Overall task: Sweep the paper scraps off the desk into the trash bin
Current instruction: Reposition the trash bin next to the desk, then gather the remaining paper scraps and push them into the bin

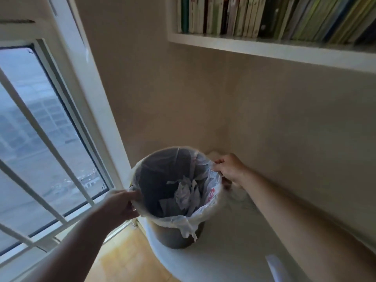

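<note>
Desk (234, 241): trash bin (179, 237) between both hands' grip.

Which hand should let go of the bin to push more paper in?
Probably the right hand. It grips the trash bin rim on the desk side, so it reaches the desktop easily. The left hand holds the window-side rim and can steady the bin.

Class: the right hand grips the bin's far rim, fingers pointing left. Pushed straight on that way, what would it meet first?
Probably the white plastic liner folded over the trash bin rim, which the right hand already touches; beyond lies the open mouth.
</note>
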A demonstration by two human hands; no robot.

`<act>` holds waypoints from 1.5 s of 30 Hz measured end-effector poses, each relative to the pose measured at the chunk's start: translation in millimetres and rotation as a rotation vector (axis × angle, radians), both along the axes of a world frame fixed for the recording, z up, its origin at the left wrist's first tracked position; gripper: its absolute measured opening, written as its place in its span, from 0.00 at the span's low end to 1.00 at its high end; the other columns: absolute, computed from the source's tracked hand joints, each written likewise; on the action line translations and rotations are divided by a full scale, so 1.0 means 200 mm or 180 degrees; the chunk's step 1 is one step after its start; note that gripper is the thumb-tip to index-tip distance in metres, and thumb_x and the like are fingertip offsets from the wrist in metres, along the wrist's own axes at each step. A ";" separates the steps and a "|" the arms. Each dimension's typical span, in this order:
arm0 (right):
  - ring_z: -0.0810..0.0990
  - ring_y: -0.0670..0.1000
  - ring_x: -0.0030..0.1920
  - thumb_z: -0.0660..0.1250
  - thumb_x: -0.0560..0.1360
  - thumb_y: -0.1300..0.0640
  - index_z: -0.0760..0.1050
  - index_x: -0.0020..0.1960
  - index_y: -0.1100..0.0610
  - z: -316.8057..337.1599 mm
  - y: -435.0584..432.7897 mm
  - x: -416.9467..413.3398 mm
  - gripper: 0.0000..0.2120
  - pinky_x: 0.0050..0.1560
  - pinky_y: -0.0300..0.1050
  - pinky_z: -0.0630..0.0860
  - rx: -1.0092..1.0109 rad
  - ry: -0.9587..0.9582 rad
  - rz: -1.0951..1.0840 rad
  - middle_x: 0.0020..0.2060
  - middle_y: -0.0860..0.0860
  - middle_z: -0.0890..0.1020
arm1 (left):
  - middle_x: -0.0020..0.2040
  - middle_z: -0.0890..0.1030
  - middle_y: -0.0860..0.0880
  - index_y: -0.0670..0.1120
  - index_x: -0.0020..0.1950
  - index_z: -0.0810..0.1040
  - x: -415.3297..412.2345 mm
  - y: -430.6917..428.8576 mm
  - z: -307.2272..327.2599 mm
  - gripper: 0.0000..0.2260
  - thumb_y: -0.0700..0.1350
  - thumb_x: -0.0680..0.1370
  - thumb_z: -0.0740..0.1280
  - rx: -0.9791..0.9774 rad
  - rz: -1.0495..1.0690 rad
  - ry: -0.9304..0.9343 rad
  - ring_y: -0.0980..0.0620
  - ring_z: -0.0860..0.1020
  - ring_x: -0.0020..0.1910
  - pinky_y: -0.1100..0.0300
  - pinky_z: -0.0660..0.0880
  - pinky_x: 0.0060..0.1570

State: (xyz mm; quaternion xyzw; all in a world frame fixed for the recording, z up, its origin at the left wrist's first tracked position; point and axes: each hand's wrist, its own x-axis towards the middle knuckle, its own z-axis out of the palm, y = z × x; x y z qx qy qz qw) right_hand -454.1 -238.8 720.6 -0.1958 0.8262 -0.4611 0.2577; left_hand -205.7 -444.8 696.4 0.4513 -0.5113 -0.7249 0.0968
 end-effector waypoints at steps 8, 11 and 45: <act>0.75 0.46 0.22 0.68 0.73 0.66 0.75 0.32 0.56 -0.09 -0.10 -0.15 0.12 0.22 0.36 0.69 -0.0235 -0.0221 0.0177 0.24 0.50 0.77 | 0.45 0.78 0.32 0.24 0.57 0.74 -0.08 -0.04 -0.02 0.18 0.31 0.70 0.72 -0.0177 0.0244 -0.0310 0.38 0.79 0.40 0.46 0.82 0.33; 0.77 0.45 0.23 0.69 0.75 0.61 0.76 0.33 0.55 -0.09 -0.08 -0.13 0.12 0.22 0.35 0.70 -0.0408 -0.0325 0.0156 0.24 0.47 0.79 | 0.29 0.80 0.41 0.32 0.44 0.79 -0.06 -0.06 0.05 0.17 0.40 0.62 0.78 -0.0413 0.0009 -0.0576 0.47 0.78 0.25 0.57 0.79 0.25; 0.73 0.56 0.67 0.66 0.75 0.58 0.70 0.67 0.57 -0.38 1.64 0.58 0.21 0.58 0.46 0.70 0.0842 -0.0231 -0.2398 0.65 0.58 0.74 | 0.49 0.80 0.41 0.43 0.52 0.76 -0.50 1.31 0.08 0.05 0.37 0.77 0.65 -0.0331 -0.2414 0.0407 0.42 0.80 0.40 0.51 0.79 0.39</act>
